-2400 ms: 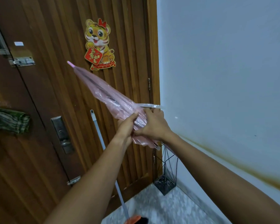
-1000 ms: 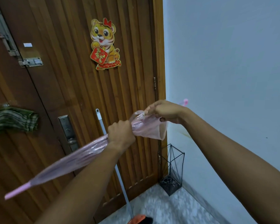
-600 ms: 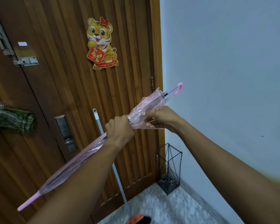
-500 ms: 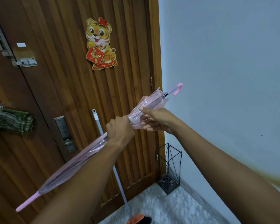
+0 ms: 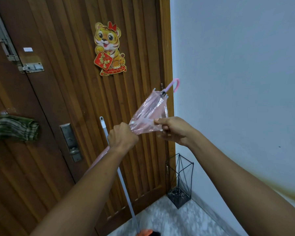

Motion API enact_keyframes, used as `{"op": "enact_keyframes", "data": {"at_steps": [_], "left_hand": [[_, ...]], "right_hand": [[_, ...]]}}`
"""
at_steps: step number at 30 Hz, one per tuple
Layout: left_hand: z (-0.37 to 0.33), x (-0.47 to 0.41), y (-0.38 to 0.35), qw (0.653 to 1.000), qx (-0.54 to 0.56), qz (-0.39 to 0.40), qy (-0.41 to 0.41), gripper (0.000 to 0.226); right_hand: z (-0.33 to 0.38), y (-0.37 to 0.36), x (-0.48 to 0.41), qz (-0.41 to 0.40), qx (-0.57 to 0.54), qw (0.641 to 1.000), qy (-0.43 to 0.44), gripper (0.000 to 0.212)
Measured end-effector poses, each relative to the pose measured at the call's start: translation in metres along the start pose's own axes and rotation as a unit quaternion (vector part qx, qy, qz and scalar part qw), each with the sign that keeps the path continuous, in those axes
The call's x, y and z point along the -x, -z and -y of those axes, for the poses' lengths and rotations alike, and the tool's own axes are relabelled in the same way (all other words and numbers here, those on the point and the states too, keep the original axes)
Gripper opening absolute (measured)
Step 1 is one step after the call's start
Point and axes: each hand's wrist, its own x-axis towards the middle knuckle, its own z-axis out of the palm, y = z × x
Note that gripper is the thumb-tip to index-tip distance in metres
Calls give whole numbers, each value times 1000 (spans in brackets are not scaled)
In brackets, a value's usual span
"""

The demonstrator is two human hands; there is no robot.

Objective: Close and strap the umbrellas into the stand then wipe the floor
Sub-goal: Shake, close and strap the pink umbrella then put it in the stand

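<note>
From my feed, the door (image 5: pixel 58 108) fills the 9 o'clock half and the wall (image 5: pixel 237 65) takes 3 o'clock. A strip of floor (image 5: pixel 169 218) shows at 6 o'clock. The pink umbrella (image 5: pixel 148 113) is at centre, folded but loose. Its hooked handle (image 5: pixel 176 84) points to 1 o'clock, and its far end is hidden behind the left forearm. The wire stand (image 5: pixel 180 181) is at 5 o'clock in the corner, well apart from the umbrella. A mop pole (image 5: pixel 126 193) leans on the door. The left hand (image 5: pixel 123 137) is fisted round the canopy. The right hand (image 5: pixel 170 130), just beside it, pinches the canopy's loose edge. A tiger sticker (image 5: pixel 109 50) is at 12 o'clock.
</note>
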Motion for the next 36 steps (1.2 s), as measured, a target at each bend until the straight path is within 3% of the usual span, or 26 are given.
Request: {"op": "enact_keyframes", "data": {"at_steps": [2, 4, 6, 11, 16, 20, 22, 26, 31, 33, 36], "left_hand": [[3, -4, 0, 1000, 15, 5, 16, 12], [5, -7, 1, 1000, 17, 2, 25, 16], [6, -8, 1, 999, 18, -4, 34, 13], [-1, -6, 4, 997, 61, 6, 53, 13], [-10, -7, 13, 988, 128, 25, 84, 21], [-12, -8, 14, 976, 184, 67, 95, 24], [-11, -9, 14, 952, 261, 119, 107, 25], [-13, -3, 18, 865, 433, 232, 103, 25], [-13, 8, 25, 738, 552, 385, 57, 50], [-14, 9, 28, 712, 569, 410, 37, 54], [-21, 11, 30, 676, 598, 430, 10, 57]], "right_hand": [[-2, 2, 0, -12, 123, 992, 38, 31], [-2, 5, -2, -25, 161, 984, 72, 33], [-2, 8, -3, -30, 144, 985, 90, 33], [-3, 4, -3, 31, 11, 999, 22, 32], [-5, 5, 1, 47, 18, 999, 2, 47], [-5, 5, 0, 23, 50, 997, 53, 29], [-6, 7, -1, -4, 58, 996, 71, 22], [-7, 13, -3, -58, 95, 990, 86, 34], [2, 15, -2, 17, 69, 993, 97, 40], [8, 14, 0, 60, 50, 993, 89, 41], [20, 15, 4, 117, 8, 990, 83, 22]]}}
